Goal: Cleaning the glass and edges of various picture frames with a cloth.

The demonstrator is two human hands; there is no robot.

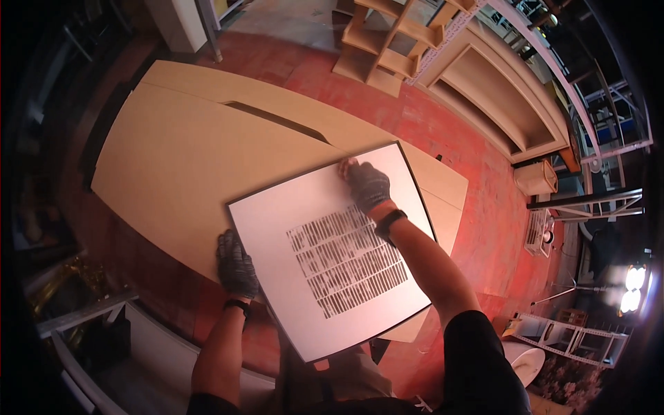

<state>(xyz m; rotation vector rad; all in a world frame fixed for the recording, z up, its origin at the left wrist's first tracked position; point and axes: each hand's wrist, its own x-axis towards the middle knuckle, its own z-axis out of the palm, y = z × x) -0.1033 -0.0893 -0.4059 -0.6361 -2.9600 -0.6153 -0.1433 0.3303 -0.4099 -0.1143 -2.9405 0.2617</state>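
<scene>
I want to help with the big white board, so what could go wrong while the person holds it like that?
1. The white board juts past the tan panels' edge toward the person, so it might tip or slide off.
2. The left hand grips only one edge and the right hand presses near the far corner; gloved hands may slip.
3. A drop onto the red floor could hit feet.
</scene>
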